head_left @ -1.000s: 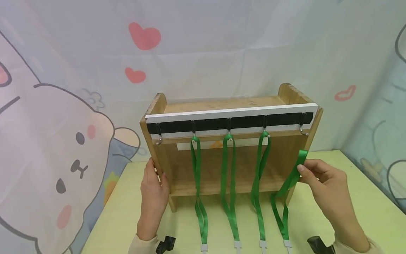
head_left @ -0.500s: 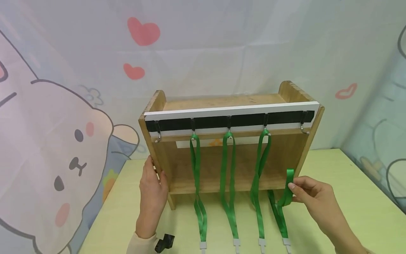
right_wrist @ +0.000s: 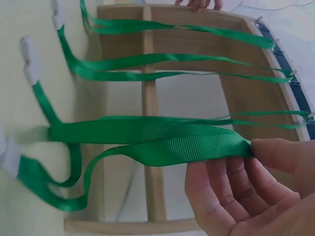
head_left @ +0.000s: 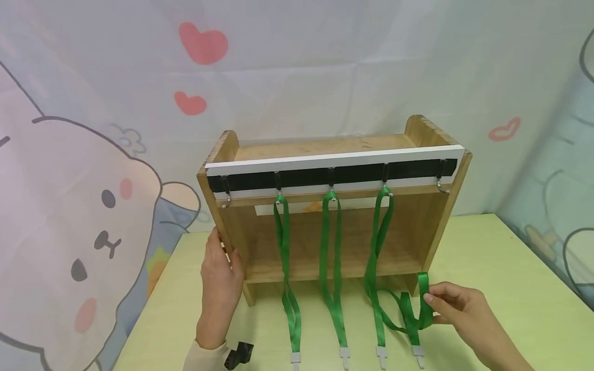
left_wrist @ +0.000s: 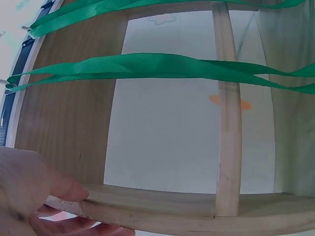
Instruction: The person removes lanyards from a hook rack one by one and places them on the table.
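A small wooden shelf (head_left: 424, 226) carries a black strip with several metal hooks along its front. Green lanyards (head_left: 330, 247) hang from the three middle hooks; the left end hook (head_left: 226, 198) and right end hook (head_left: 442, 184) are bare. My left hand (head_left: 219, 291) grips the shelf's left side panel, thumb inside and fingers outside in the left wrist view. My right hand (head_left: 464, 314) pinches the folded band of a fourth green lanyard (right_wrist: 197, 147) between thumb and fingers, low by the shelf's right leg. Its white clip (head_left: 418, 355) lies toward the front.
The shelf stands on a pale yellow-green table (head_left: 468, 247). Behind it hangs a cartoon-printed cloth (head_left: 297, 77). White clips (head_left: 344, 353) of the hanging lanyards reach down to the front of the table.
My right hand has moved down and slightly left with the lanyard, away from the right end hook. The lanyard's band has sagged into loops. My left hand stays on the shelf's side.
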Demonstrator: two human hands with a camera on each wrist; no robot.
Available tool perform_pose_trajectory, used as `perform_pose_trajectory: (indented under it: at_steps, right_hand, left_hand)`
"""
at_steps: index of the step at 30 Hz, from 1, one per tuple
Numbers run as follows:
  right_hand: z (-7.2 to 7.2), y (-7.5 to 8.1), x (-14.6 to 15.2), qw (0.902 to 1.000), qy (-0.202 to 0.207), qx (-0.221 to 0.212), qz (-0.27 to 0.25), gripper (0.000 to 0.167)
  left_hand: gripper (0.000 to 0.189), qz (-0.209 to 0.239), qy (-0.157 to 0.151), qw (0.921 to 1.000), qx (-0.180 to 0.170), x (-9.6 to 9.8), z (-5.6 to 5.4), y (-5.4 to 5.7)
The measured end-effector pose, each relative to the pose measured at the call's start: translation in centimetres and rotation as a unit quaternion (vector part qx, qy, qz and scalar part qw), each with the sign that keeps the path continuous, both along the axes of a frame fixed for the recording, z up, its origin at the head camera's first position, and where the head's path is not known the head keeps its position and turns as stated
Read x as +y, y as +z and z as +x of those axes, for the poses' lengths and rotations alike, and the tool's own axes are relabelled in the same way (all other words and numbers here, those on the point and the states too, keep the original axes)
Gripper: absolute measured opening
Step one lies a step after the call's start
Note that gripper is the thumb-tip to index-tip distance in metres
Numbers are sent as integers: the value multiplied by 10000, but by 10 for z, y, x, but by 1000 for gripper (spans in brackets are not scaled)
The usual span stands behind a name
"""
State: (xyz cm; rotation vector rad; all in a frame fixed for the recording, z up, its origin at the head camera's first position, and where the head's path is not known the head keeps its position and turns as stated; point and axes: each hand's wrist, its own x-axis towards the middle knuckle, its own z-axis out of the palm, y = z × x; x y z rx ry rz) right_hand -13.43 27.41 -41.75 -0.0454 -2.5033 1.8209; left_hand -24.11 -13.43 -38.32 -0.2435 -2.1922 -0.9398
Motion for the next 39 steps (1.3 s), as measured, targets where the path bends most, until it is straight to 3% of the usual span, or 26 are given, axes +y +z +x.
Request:
perform_pose_trajectory:
  at_steps: [5,13,16,23,31,39]
  right_hand:
    - [-5,-8,5,9993,230,-226,170,24]
    - [-29,-26,-1,9958,150,158,885,21]
    - [-37,-34,-4,9902,74,348,1347,19]
    - [-49,-53,-9,9673,80,836,2394,5]
    - [-64,-72,-7,9610,149,669,2678,3]
    - [-66,-72,-8,9557,104,614,2875,4]
  left_hand:
    - [54,-11,28,10000,56,-1,-2,0]
    - [53,47,48,9999,-77,-2,0,-2]
    - [53,44,58,9999,-113,-2,2,-3]
    - [54,-24,80,9999,-84,-1,2,-3]
    - [54,-25,64,9999,-118,-1,1,-1]
    - [54,-44,58,9999,-115,0,0,-1]
